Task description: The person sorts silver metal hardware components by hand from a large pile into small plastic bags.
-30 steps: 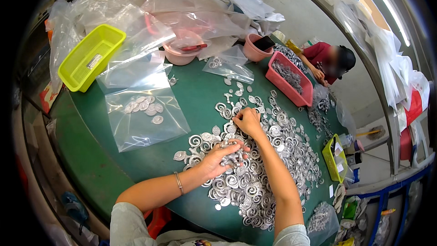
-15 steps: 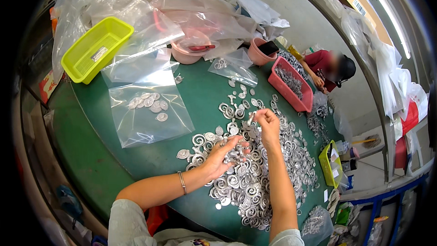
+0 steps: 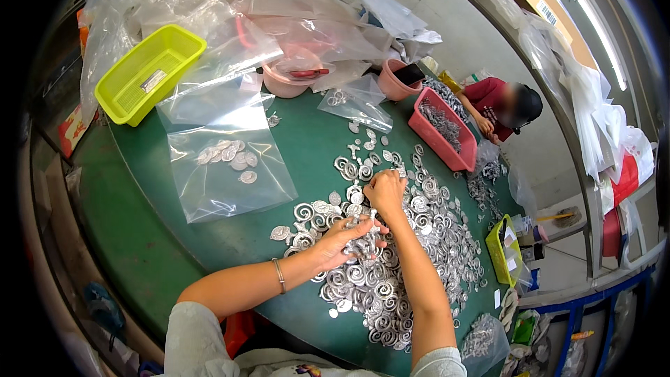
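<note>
My left hand (image 3: 342,239) is cupped around a handful of small silver metal pieces (image 3: 364,243), held low over the pile. Just beyond it, my right hand (image 3: 386,194) has its fingers curled down among the pieces. The back of that hand hides its fingertips and whatever they may grip. Beneath both hands spreads a large pile of silver metal charms (image 3: 391,286), many of them spirals and others oval medals. To the left, a flat clear plastic bag (image 3: 223,195) has several oval silver medals (image 3: 229,153) on or inside it.
A yellow-green basket (image 3: 150,73) stands at the far left. Pink bowls (image 3: 283,85) and a pink basket of metal pieces (image 3: 441,131) line the far side. Another person (image 3: 499,108) works at the far right. A smaller green basket (image 3: 506,251) sits along the right edge of the green table (image 3: 279,132).
My right hand has moved left and slightly nearer, its fingers turning down toward the left hand. The left hand stays nearly in place with its handful.
</note>
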`<state>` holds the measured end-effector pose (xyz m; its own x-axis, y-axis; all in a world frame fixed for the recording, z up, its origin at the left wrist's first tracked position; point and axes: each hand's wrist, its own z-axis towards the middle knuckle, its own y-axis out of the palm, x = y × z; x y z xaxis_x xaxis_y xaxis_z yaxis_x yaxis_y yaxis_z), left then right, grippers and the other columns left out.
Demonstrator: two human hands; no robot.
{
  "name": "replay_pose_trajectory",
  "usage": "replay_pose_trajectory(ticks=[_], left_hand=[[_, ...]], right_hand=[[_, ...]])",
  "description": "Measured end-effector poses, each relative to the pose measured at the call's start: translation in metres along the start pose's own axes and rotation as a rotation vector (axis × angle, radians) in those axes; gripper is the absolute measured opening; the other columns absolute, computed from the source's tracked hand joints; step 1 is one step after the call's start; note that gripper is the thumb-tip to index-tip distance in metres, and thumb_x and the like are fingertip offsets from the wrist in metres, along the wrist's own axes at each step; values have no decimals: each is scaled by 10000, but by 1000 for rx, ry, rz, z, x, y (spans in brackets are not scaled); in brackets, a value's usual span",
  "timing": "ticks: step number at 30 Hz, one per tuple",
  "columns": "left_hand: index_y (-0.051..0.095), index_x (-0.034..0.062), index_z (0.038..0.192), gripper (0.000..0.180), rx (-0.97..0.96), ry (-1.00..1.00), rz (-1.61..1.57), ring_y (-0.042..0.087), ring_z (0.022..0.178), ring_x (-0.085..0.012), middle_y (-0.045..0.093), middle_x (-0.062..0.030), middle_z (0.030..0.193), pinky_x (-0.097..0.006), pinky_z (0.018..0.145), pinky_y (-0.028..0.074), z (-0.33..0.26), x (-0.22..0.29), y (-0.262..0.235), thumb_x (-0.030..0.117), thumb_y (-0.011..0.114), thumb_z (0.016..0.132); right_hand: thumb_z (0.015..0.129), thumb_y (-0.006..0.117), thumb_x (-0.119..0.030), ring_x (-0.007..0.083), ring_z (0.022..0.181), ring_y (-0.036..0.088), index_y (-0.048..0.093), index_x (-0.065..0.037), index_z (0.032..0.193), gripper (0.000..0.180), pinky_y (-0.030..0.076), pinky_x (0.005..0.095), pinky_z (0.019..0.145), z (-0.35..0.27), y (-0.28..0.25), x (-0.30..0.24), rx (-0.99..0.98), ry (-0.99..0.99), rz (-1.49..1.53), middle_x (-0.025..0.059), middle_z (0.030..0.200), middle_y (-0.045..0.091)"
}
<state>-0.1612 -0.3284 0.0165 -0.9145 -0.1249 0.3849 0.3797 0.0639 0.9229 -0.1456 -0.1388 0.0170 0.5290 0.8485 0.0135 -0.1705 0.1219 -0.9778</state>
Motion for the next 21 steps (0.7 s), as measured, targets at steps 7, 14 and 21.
replay_pose_trajectory(ticks=[7, 14, 21], left_hand=[[528, 62, 1058, 280, 94, -4, -37, 602, 974, -232, 600, -101, 1061, -350, 744, 514, 2, -4, 1, 244, 614, 863], [524, 69, 1098, 296, 92, 31, -156, 598, 979, -238, 598, -96, 1064, -354, 742, 513, 0, 0, 0, 249, 593, 874], [525, 74, 1093, 300, 24, -60, -134, 604, 952, -232, 596, -109, 1075, -339, 694, 507, 3, -4, -3, 222, 622, 850]], right_hand=[[805, 661, -131, 124, 764, 610, 606, 23, 934, 208, 467, 239, 727, -9, -33, 31, -72, 280, 1344, 86, 870, 660], [811, 662, -137, 92, 771, 580, 628, -1, 883, 158, 455, 244, 737, -36, -96, 4, -633, -52, 1307, 64, 875, 643], [785, 674, -271, 153, 600, 585, 658, 21, 772, 293, 453, 295, 586, 0, -25, 2, -144, 153, 680, 75, 645, 629]])
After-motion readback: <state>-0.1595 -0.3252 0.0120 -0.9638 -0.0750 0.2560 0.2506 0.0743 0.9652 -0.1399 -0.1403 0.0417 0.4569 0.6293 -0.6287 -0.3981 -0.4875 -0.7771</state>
